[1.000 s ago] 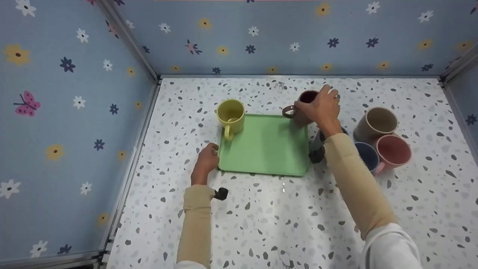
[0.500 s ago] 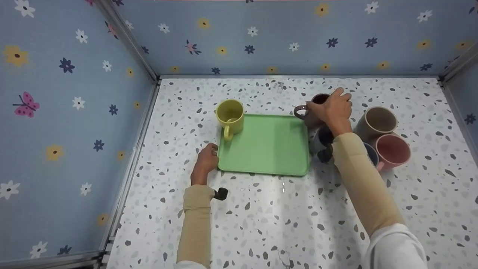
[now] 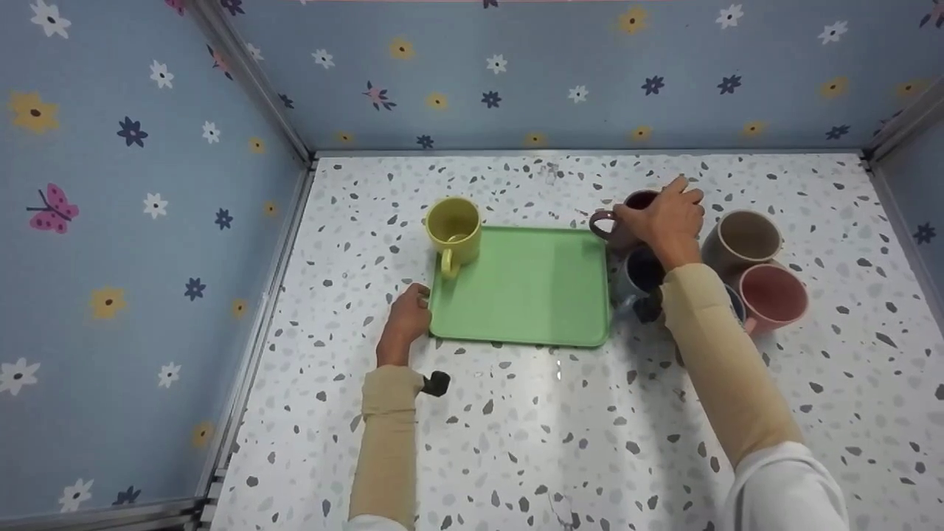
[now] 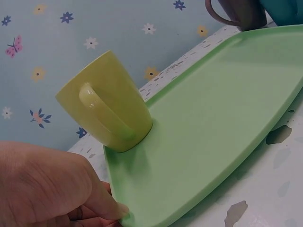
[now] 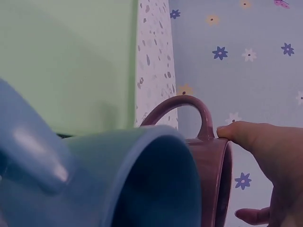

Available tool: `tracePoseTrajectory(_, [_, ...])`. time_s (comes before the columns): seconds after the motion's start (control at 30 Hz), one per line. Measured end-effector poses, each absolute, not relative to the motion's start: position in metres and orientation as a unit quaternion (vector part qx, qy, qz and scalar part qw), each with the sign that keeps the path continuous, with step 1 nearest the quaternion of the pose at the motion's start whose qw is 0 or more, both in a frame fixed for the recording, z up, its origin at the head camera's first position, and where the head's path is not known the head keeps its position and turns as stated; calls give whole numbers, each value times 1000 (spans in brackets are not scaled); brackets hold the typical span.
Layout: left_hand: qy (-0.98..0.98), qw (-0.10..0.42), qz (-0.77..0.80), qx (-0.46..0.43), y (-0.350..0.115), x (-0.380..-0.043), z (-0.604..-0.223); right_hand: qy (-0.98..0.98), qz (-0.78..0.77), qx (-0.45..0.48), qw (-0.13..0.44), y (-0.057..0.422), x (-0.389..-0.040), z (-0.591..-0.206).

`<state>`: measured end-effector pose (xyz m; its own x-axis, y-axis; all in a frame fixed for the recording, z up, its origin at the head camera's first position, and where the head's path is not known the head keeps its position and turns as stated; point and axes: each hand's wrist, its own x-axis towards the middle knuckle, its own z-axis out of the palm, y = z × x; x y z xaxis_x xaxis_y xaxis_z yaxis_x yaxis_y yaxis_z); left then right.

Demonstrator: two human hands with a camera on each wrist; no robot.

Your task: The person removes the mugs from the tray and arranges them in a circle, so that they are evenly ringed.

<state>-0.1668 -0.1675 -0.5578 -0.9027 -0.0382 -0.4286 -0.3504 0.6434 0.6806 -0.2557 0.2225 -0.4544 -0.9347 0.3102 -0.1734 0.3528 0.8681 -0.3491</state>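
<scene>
A green tray (image 3: 527, 295) lies on the speckled table, with a yellow mug (image 3: 456, 240) upright at its far left corner. My left hand (image 3: 408, 316) holds the tray's left edge; in the left wrist view the thumb (image 4: 111, 205) presses the rim near the corner, other fingers low outside it. Just off the tray's far right corner is a dark brown mug (image 3: 624, 237), handle to the left. My right hand (image 3: 670, 221) grips it from above by the rim, thumb (image 5: 241, 132) beside the handle. Close in front stands a blue mug (image 5: 109, 165), partly hidden under my right wrist in the head view.
Right of my right forearm stand a beige mug (image 3: 745, 240) and a pink mug (image 3: 773, 299), close together. Another blue mug (image 3: 736, 304) shows partly beside the forearm. Flower-patterned walls (image 3: 472, 74) border the table behind and at both sides.
My right hand has moved the brown mug right, from over the tray's far right corner to beside it. The left hand, tray and yellow mug have stayed put.
</scene>
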Motion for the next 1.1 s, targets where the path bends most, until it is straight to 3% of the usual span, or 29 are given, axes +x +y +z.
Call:
tracePoseTrajectory(0.53, [884, 196, 410, -114, -167, -167, -558, 975, -126, 173, 62, 216, -258, -464])
tracePoseTrajectory(0.8, [885, 188, 411, -114, -167, -168, -556, 977, -83, 172, 95, 208, -257, -454])
tracePoseTrajectory(0.9, [886, 181, 412, -113, -168, -168, -555, 985, -70, 141, 66, 200, -260, -452])
tracePoseTrajectory(1.1, [887, 182, 409, -112, -167, -167, -557, 992, -92, 36, -77, 177, -262, -457])
